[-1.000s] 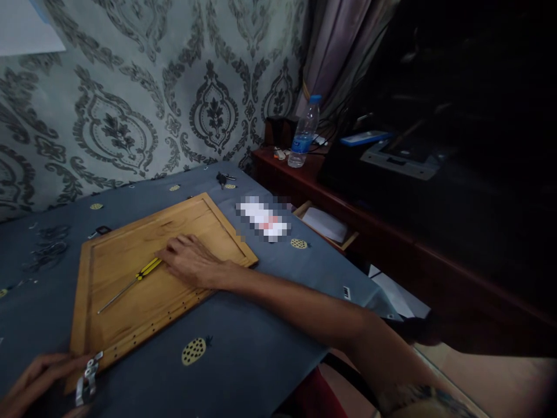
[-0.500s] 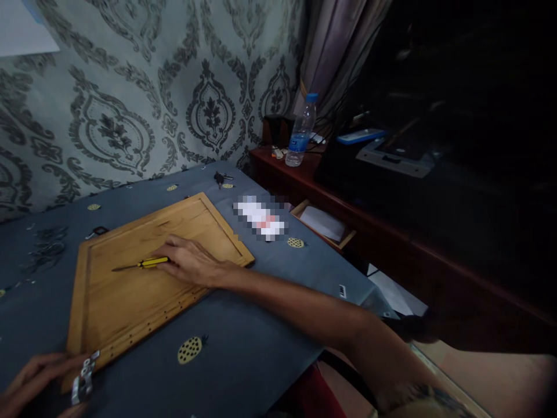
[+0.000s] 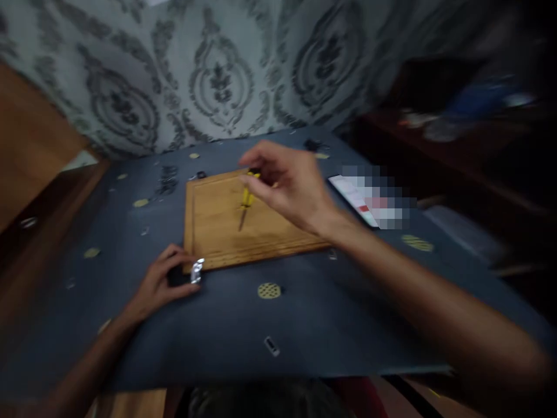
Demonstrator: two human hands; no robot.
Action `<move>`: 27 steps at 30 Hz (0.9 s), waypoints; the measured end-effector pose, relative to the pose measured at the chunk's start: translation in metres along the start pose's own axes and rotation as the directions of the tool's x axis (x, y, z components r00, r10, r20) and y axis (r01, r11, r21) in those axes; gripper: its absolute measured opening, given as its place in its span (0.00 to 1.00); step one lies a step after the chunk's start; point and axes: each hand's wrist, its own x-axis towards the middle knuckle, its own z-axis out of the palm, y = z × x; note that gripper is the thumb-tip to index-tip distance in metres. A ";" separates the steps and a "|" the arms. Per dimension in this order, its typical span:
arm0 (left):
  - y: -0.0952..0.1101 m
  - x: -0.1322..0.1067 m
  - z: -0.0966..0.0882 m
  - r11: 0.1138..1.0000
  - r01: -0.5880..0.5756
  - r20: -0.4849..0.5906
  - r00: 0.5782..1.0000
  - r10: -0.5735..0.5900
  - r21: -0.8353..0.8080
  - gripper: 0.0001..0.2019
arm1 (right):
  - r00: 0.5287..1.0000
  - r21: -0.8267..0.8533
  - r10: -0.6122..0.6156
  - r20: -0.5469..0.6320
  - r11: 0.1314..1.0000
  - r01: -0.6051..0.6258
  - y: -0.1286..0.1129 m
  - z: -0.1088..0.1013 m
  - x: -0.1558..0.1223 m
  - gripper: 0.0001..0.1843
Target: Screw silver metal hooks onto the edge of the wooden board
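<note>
1. The right hand's grip (image 3: 293, 186) has risen off the wooden board (image 3: 217, 232).
2. The yellow screwdriver (image 3: 248, 197), earlier nearly flat over it, now points steeply down.
3. The view has swung left, bringing in a wooden panel (image 3: 32, 136).

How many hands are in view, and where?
2: left hand, pinching a metal fitting at the near-left corner of the wooden panel; right hand, holding a yellow screwdriver over it.

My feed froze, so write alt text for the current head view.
The right hand holds a screwdriver, tip down, over a wooden board; the left hand pinches a metal piece at the board's near left corner. A phone lies right of the board.
</note>
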 end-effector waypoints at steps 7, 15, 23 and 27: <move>-0.005 0.004 0.001 0.997 0.020 0.026 0.999 -0.019 -0.073 0.26 | 0.999 -0.040 0.043 0.024 0.998 -0.042 -0.002 0.031 -0.012 0.05; -0.007 0.001 0.003 0.995 -0.011 0.022 1.000 0.013 -0.104 0.26 | 0.993 -0.080 0.100 0.061 0.992 -0.095 -0.008 0.050 -0.029 0.16; 0.002 0.003 -0.001 0.994 0.055 0.080 0.996 -0.048 -0.091 0.25 | 0.984 0.198 0.179 0.003 0.964 -0.176 -0.042 0.074 -0.023 0.16; 0.004 0.004 -0.002 0.995 0.043 0.079 0.996 -0.037 -0.085 0.24 | 0.969 0.260 0.226 0.102 0.934 -0.245 -0.033 0.086 -0.032 0.18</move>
